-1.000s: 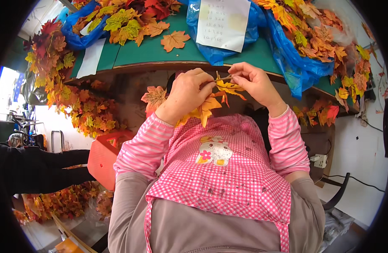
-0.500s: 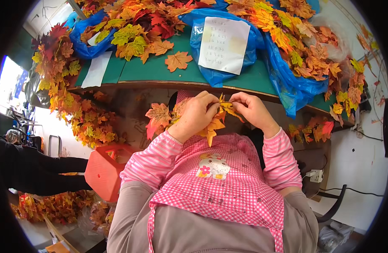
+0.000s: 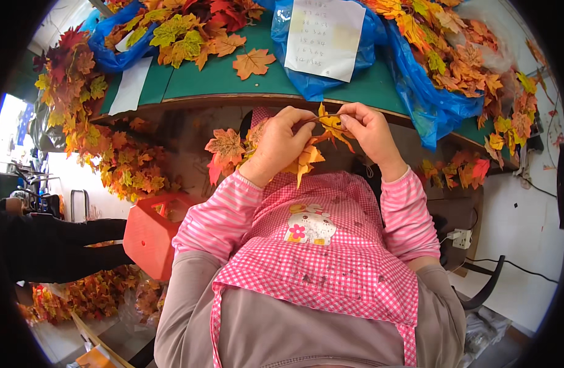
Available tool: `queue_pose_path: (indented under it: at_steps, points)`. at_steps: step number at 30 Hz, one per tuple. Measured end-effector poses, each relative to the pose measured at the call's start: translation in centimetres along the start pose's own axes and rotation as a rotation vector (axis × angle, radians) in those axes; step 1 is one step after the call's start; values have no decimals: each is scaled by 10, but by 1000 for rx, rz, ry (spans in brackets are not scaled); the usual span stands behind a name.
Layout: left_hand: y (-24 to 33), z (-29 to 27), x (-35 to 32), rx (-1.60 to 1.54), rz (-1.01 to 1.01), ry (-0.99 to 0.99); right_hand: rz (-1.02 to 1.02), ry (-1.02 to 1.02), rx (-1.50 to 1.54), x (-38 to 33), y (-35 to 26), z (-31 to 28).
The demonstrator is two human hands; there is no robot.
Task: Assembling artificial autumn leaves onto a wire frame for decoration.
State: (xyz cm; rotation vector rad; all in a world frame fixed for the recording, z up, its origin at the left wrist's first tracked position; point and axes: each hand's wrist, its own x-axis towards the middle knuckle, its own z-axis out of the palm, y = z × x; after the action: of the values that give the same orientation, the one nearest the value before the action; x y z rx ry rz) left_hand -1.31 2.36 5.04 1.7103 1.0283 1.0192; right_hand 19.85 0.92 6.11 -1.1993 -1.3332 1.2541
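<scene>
Just in front of the table edge, both hands are raised over my lap. My left hand (image 3: pixel 277 146) is closed round a spray of artificial maple leaves (image 3: pixel 225 147), orange and red on its outer side and orange-yellow below. Between the hands runs a thin brown stem (image 3: pixel 326 115). Its far end is pinched between the thumb and fingers of my right hand (image 3: pixel 371 130). A yellow maple leaf (image 3: pixel 332 125) hangs at the stem, close to the right fingertips. My left palm hides part of the spray.
On the green table (image 3: pixel 224 76) lie a loose orange leaf (image 3: pixel 254 64), a written sheet (image 3: pixel 325 40) and blue plastic bags (image 3: pixel 426 104) with leaves. Leaf garlands (image 3: pixel 131 165) hang at the left. A red stool (image 3: pixel 148 236) stands beside me, near another person's dark-clothed legs (image 3: pixel 79 242).
My hands have risen slightly in the picture, and the right hand has drawn upward, so the brown stem now shows stretched between them. The table has shifted up in view.
</scene>
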Motion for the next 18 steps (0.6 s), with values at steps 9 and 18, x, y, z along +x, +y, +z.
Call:
queue_pose_path:
  at_steps: [9,18]
  points:
    - [40,6,-3,600,672,94,-52,-11,-165,-4,10,2]
    - [19,24,-9,454,283,9,24,-88,-160,-24,-1,8]
